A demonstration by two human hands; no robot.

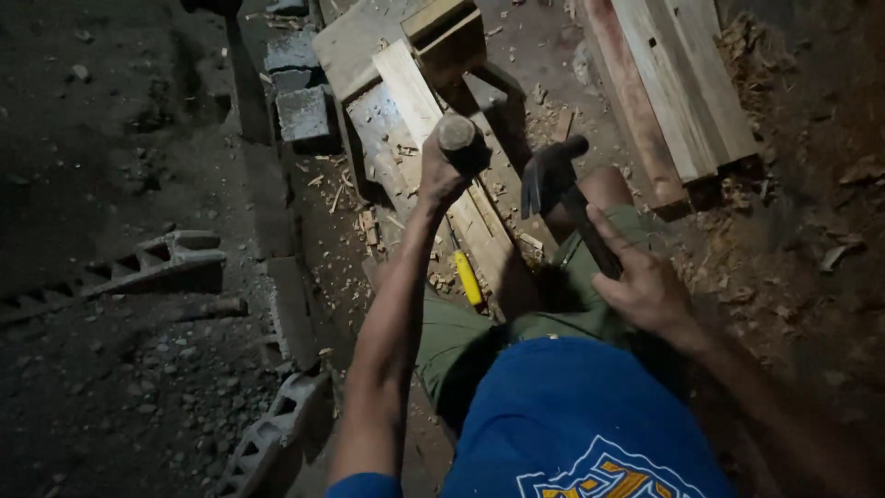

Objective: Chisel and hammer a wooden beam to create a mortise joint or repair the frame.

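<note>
My left hand (441, 173) grips the round wooden handle of a chisel (458, 138), held upright over a pale wooden plank (419, 106) on the ground. My right hand (645, 281) holds a dark claw hammer (551, 173) by its handle, its head raised to the right of the chisel. The plank runs from the upper middle down toward my knee. A yellow-handled tool (468, 278) lies on the ground beside the plank, just below my left hand.
Grey concrete blocks (302, 112) sit to the left of the plank. A stack of wooden boards (678, 83) lies at the upper right. A notched wooden piece (138, 267) rests on the dirt at left. Wood chips litter the ground around the plank.
</note>
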